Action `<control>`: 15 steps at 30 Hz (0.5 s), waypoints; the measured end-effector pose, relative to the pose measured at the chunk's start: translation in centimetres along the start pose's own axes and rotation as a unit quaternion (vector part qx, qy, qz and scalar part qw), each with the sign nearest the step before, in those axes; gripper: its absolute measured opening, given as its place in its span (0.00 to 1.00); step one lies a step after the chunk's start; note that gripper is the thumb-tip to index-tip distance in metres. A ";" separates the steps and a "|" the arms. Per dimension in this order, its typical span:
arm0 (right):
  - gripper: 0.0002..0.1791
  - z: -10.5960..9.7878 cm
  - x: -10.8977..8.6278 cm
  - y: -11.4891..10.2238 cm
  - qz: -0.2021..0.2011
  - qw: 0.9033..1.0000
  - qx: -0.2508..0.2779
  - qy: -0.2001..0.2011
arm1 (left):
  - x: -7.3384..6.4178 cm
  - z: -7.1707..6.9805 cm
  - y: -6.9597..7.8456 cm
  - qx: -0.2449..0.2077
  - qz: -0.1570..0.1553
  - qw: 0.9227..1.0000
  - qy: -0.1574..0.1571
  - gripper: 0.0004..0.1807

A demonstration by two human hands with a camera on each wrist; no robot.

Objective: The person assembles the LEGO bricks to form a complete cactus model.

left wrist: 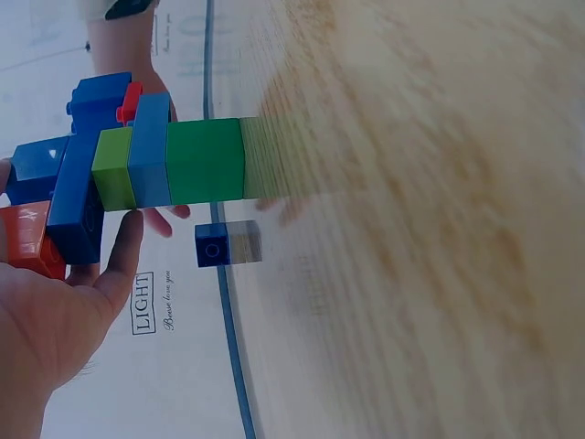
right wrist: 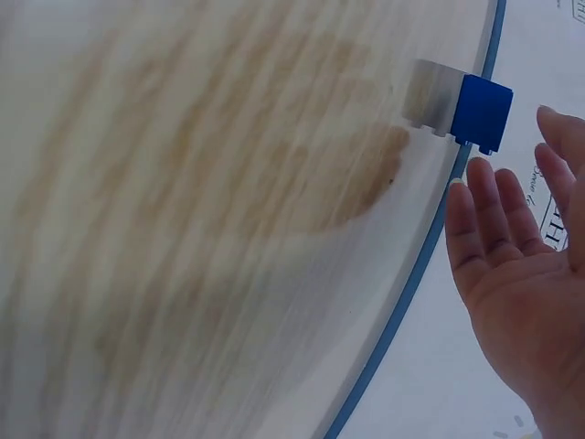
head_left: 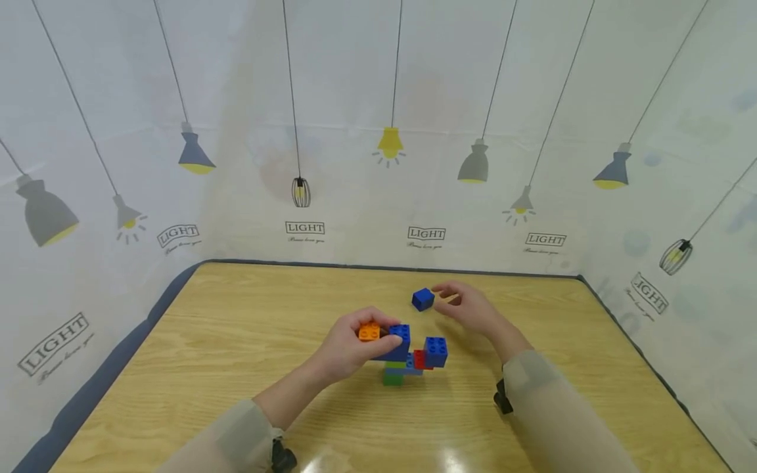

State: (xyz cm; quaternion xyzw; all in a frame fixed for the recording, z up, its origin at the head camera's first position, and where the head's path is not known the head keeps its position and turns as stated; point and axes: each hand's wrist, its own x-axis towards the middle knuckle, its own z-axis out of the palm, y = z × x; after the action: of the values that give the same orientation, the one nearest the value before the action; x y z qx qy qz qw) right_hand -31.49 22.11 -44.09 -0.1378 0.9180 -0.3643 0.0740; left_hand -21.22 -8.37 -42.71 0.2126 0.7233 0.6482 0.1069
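Observation:
My left hand [head_left: 349, 345] grips the top of a model of joined toy building bricks, thumb on an upper blue brick [head_left: 399, 338] beside an orange brick [head_left: 369, 332]. Below them come a lime-green brick [left wrist: 113, 168], a light-blue brick [left wrist: 150, 151] and a green brick [left wrist: 206, 160] standing on the table. A red brick [head_left: 419, 359] and another blue brick [head_left: 435, 352] stick out to the right. Beyond the model, a loose blue brick [head_left: 422, 299] lies on its side. My right hand [head_left: 467, 305] is just right of it, fingers loosely bent, holding nothing.
The wooden table [head_left: 236, 315] is glossy and reflects the bricks. A white sheet [head_left: 355, 98] printed with hanging lamps surrounds its back and sides, with a dark blue band [head_left: 272, 263] along the table's far edge.

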 end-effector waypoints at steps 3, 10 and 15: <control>0.27 0.2 0.9 0.1 -0.006 1.000 -0.004 -0.015 | 0.1 0.0 0.0 0.001 -0.001 1.000 0.000 0.15; 0.32 0.8 2.4 0.2 -0.028 0.998 -0.025 -0.042 | 0.1 0.0 -0.2 0.002 0.003 1.000 -0.003 0.15; 0.31 1.2 2.8 -0.1 0.005 0.998 -0.053 -0.044 | 0.0 -0.1 -0.1 0.002 -0.001 1.000 0.000 0.15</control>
State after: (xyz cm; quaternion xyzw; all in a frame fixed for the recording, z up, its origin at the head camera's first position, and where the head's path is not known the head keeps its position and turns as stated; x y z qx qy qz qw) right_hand -33.86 20.40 -44.95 -0.1528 0.9326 -0.3083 0.1093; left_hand -21.27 -8.45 -42.82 0.2117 0.7252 0.6464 0.1071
